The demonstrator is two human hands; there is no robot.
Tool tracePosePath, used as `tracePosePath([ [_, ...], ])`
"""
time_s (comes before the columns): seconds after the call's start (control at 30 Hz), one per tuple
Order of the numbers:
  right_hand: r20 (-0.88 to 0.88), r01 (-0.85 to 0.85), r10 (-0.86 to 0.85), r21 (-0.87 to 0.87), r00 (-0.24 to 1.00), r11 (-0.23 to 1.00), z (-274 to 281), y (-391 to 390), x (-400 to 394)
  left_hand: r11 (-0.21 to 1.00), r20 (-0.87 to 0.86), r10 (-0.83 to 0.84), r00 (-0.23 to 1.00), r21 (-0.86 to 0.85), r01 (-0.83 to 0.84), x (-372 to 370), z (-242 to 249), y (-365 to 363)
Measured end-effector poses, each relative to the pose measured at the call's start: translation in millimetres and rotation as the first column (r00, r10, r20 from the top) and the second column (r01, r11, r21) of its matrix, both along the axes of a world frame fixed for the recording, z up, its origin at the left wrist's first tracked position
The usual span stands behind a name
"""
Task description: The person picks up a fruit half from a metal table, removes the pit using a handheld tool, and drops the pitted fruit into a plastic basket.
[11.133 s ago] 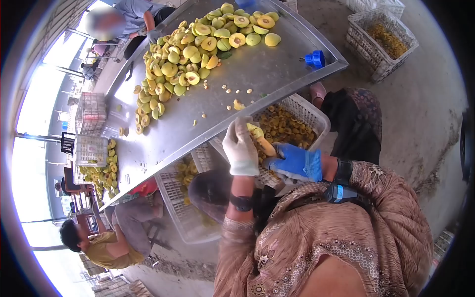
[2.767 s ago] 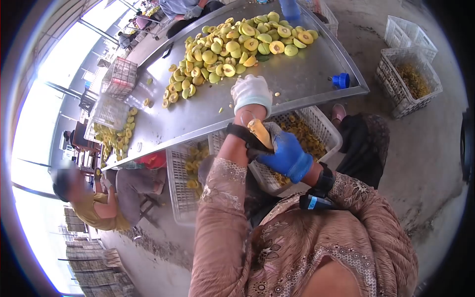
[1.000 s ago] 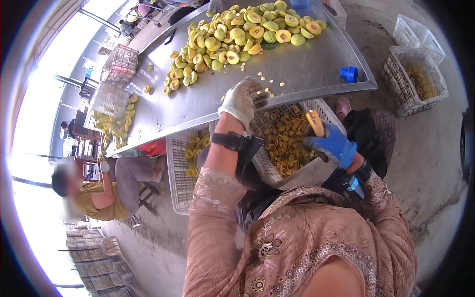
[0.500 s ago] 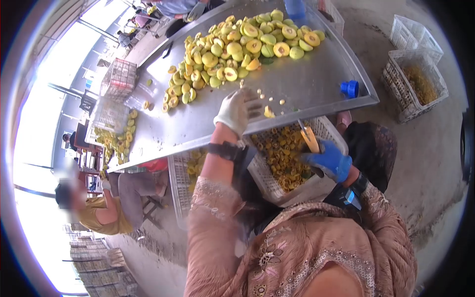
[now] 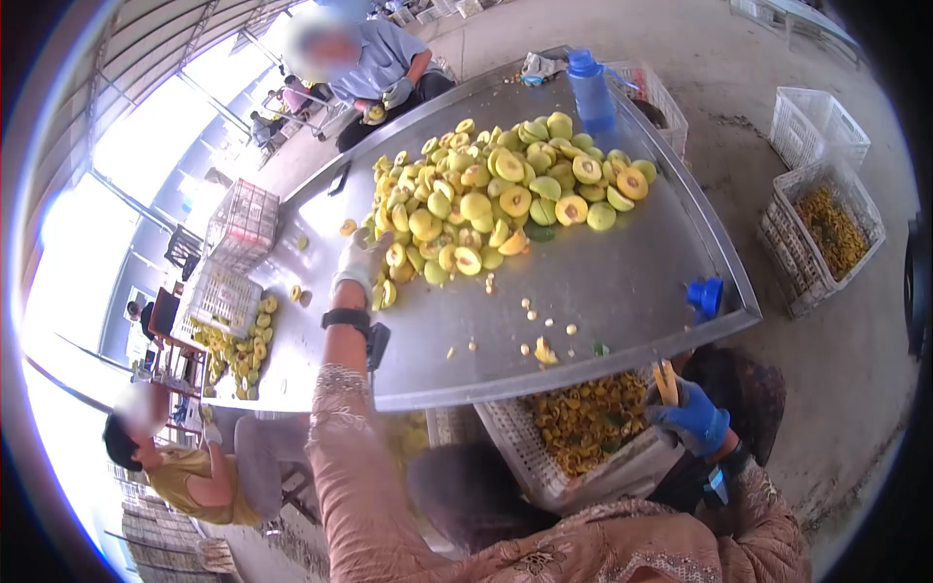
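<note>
My left hand (image 5: 358,260), in a whitish glove, reaches to the left edge of a heap of halved yellow-green fruit (image 5: 476,199) on the metal table (image 5: 418,340). Its fingers are blurred against the fruit, so I cannot make out their grip. In a blue glove, my right hand (image 5: 695,418) is closed around the orange handle of a knife (image 5: 666,383), just past the table's near edge. Beneath that edge stands a white crate (image 5: 515,442) of fruit scraps (image 5: 588,423). Small pale bits (image 5: 530,314) lie scattered on the metal.
A blue bottle (image 5: 591,92) stands at the far edge, a blue cap-like object (image 5: 705,296) at the right corner. Crates (image 5: 812,233) stand on the floor at right. One person (image 5: 379,58) sits across the table, another (image 5: 199,481) at left; more crates (image 5: 222,296) rest on the table's left end.
My left hand has moved left and away, from the table's near edge to the heap. My right hand still holds the knife, slightly lower and farther right. The view has tilted up, showing the person opposite.
</note>
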State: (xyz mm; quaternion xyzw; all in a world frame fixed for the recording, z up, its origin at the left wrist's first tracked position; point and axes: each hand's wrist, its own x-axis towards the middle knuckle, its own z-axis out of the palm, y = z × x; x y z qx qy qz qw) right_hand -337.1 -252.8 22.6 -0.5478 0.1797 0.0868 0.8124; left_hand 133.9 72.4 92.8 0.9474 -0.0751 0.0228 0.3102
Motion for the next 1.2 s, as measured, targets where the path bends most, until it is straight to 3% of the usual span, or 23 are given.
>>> tracePosePath([
  [0.17,-0.043,0.046,-0.042,0.096,0.998,0.994,-13,-8,13,0.95,0.27,-0.288,0.919,0.198,0.24,6,7,-150],
  [0.3,-0.113,0.093,-0.082,0.099,0.99,0.991,-20,-12,19,0.868,0.121,-0.46,0.88,0.268,0.417,17,1,-239],
  [0.37,-0.153,0.105,-0.093,0.075,0.984,0.992,-17,-14,23,0.798,-0.086,-0.41,0.908,0.447,0.403,24,-4,-259],
  [0.53,-0.199,0.078,-0.067,0.049,0.978,0.996,-21,-17,24,0.719,-0.102,-0.419,0.902,0.57,0.398,25,-13,-272],
  [0.6,-0.191,0.124,-0.11,0.068,0.975,0.99,-20,-15,22,0.753,-0.102,-0.478,0.872,0.463,0.467,24,-33,-256],
  [0.63,-0.189,0.147,-0.13,0.078,0.973,0.986,-20,-14,20,0.762,-0.095,-0.498,0.862,0.428,0.487,12,-37,-247],
  [0.77,-0.165,0.126,-0.099,0.158,0.981,0.979,-21,-14,12,0.66,-0.109,-0.538,0.836,0.562,0.498,-50,-44,-227],
  [0.83,-0.175,0.125,-0.098,0.153,0.98,0.98,-18,-13,11,0.626,-0.134,-0.61,0.781,0.523,0.579,-67,-46,-213],
  [0.87,-0.197,0.124,-0.099,0.12,0.975,0.985,-18,-14,11,0.633,-0.181,-0.648,0.739,0.411,0.656,-72,-45,-203],
  [0.9,-0.22,0.126,-0.104,0.087,0.97,0.988,-18,-14,8,0.679,-0.062,-0.673,0.737,0.344,0.649,-76,-46,-190],
  [0.97,-0.255,0.148,-0.127,0.063,0.959,0.987,-19,-15,7,0.781,0.254,-0.54,0.803,0.508,0.364,-76,-39,-169],
  [1.03,-0.293,0.175,-0.148,0.069,0.945,0.982,-16,-17,7,0.822,0.265,-0.271,0.925,0.564,0.079,-67,-16,-148],
  [1.1,-0.37,0.132,-0.155,-0.089,0.916,0.987,-1,-14,15,0.812,0.196,-0.091,0.976,0.583,-0.041,-38,-24,-121],
  [1.2,-0.335,0.005,-0.093,-0.254,0.938,0.967,-24,-16,21,0.795,0.026,-0.014,1.0,0.606,-0.005,1,-53,-126],
])
